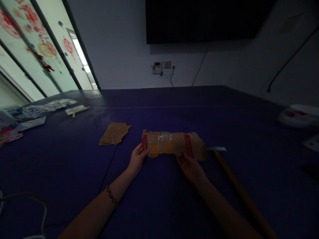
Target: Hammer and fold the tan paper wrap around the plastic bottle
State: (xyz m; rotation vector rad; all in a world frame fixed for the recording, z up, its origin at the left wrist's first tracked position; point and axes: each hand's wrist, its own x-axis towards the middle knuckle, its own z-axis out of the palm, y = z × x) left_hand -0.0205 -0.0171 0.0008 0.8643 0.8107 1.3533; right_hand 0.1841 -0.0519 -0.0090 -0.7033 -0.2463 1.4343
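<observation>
Both hands are gripping one torn strip of cardboard (175,143), which is stretching between them above or on the purple table (154,192); cannot tell whether its lower edge is touching. Left hand (138,157) is pinching the strip near its left end, thumb in front. Right hand (191,166) is holding the lower edge right of the middle, thumb on the near face; the right end is jutting out past that grip. Clear shiny tape (164,136) is showing along the upper part, between the hands. Left of the left hand and a little beyond it, a smaller cardboard piece (114,133) is lying apart. Just past the strip's right end, a shiny flat strip (220,149) is showing. A wooden stick (239,186) is running from there toward the near side, right of the right forearm. A bracelet (111,197) is circling the left wrist.
</observation>
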